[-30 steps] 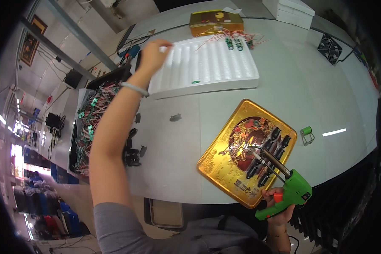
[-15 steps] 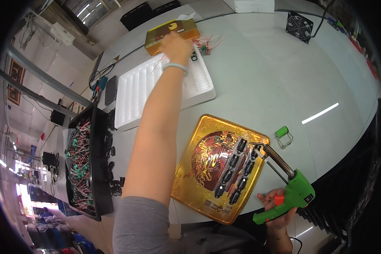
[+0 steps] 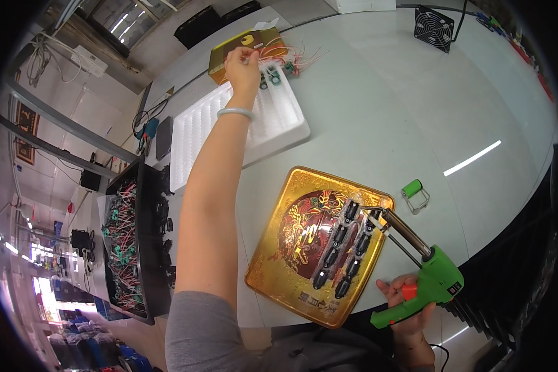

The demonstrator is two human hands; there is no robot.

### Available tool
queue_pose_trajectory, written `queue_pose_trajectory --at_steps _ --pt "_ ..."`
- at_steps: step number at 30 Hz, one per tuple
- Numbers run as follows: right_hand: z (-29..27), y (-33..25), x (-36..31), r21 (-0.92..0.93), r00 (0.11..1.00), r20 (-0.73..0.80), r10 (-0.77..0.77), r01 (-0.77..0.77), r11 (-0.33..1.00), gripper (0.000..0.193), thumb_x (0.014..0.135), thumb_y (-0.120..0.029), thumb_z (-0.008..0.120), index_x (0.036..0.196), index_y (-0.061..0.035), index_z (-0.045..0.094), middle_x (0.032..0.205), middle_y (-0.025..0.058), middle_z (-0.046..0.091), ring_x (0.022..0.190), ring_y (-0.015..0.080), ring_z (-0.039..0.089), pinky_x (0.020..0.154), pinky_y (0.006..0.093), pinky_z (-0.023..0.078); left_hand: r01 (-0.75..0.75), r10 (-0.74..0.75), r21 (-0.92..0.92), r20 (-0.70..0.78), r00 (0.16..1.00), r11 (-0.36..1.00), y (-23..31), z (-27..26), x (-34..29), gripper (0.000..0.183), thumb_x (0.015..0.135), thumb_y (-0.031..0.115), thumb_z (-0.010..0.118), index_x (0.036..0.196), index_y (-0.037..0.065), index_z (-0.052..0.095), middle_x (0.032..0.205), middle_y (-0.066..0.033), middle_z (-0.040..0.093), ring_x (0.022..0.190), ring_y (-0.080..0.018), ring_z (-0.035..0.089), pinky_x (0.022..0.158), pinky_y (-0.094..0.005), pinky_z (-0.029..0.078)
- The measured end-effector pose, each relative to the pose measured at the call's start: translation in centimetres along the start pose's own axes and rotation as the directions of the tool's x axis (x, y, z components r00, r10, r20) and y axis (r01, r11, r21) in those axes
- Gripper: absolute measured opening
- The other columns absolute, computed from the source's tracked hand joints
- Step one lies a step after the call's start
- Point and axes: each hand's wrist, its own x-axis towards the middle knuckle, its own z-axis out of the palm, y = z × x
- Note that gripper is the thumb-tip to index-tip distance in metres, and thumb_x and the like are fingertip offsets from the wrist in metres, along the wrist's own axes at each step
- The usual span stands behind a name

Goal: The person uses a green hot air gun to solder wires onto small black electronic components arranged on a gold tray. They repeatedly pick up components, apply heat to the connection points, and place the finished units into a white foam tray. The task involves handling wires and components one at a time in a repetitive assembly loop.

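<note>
My left hand [image 3: 243, 73] is stretched to the far end of a white ridged foam tray [image 3: 276, 130], fingers pinched on thin red and white wires [image 3: 270, 52]. Small round green parts [image 3: 274, 75] are beside the hand at the tray's end. At the lower right, my right hand [image 3: 409, 307] grips a green soldering gun [image 3: 439, 276] with a red trigger. Its metal tip sits over the upper end of two rows of small black parts [image 3: 336, 248], which lie on a gold tin lid [image 3: 273, 273] with a dark red round pattern.
A gold box [image 3: 220, 65] stands behind the tray. Left of me, a black bin [image 3: 149, 248] holds many wired green boards [image 3: 123, 248]. A green-rolled wire stand [image 3: 414, 193] lies right of the lid. A black fan [image 3: 433, 30] stands at the far right.
My left hand has shifted slightly left, its fingers now pinched on the wires. Small green parts near it also moved left. My right hand and the soldering gun stay nearly still.
</note>
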Motion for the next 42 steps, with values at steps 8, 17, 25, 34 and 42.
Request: queue_pose_trajectory --at_steps 8,17,25,34,42 --pt "-0.6 0.4 -0.2 -0.013 0.999 0.041 -0.032 0.032 0.999 0.057 0.081 -0.051 0.039 0.114 -0.0052 0.035 0.100 0.0114 0.042 0.096 0.0224 0.043 0.091 0.0514 0.031 0.063 -0.130 -0.742 -0.033 0.991 0.668 8.9 -5.8 3.5 0.012 0.082 0.008 0.051 0.089 0.003 0.043 0.083 -0.0084 0.055 0.069 -0.0167 0.056 0.065 -0.0271 0.047" --pt "0.0 0.3 -0.1 0.019 0.992 0.073 -0.100 0.099 0.995 0.057 0.082 -0.048 0.038 0.111 0.0020 0.037 0.102 0.0136 0.042 0.087 0.0188 0.046 0.078 0.0377 0.047 0.345 -0.085 -0.643 0.399 0.913 0.684 18.5 -20.8 -5.4 0.003 0.084 0.008 0.040 0.084 0.005 0.040 0.088 -0.0087 0.051 0.079 -0.0186 0.053 0.073 -0.0308 0.043" --pt "0.2 -1.1 -2.4 0.005 0.984 0.028 -0.174 0.174 0.985 0.057 0.084 -0.047 0.036 0.112 0.0027 0.037 0.104 0.0139 0.042 0.080 0.0152 0.045 0.066 0.0271 0.046 0.408 -0.064 -0.636 0.492 0.868 0.655 22.0 -30.0 -18.6 0.009 0.079 0.001 0.041 0.076 0.004 0.033 0.095 -0.0211 0.054 0.092 -0.0247 0.054 0.074 -0.0280 0.044" --pt "1.6 -3.4 -4.5 -0.072 0.970 0.107 -0.219 0.227 0.971 0.061 0.083 -0.048 0.038 0.115 0.0038 0.034 0.107 0.0133 0.039 0.078 0.0136 0.041 0.064 0.0230 0.044 0.312 0.070 -0.691 0.464 0.883 0.652 25.7 -32.7 -26.2 0.020 0.078 0.006 0.052 0.085 0.004 0.034 0.079 -0.0113 0.045 0.074 -0.0176 0.047 0.074 -0.0319 0.041" --pt "5.8 -0.8 -5.7 -0.159 0.974 0.223 -0.034 0.071 0.985 0.064 0.078 -0.048 0.048 0.111 0.0047 0.036 0.103 0.0184 0.043 0.071 0.0154 0.050 0.060 0.0257 0.048 0.546 -0.008 -0.579 0.682 0.732 0.606 28.4 -33.0 -30.3 0.046 0.072 -0.006 0.059 0.104 0.007 0.028 0.083 -0.0122 0.050 0.072 -0.0105 0.052 0.053 -0.0165 0.038"
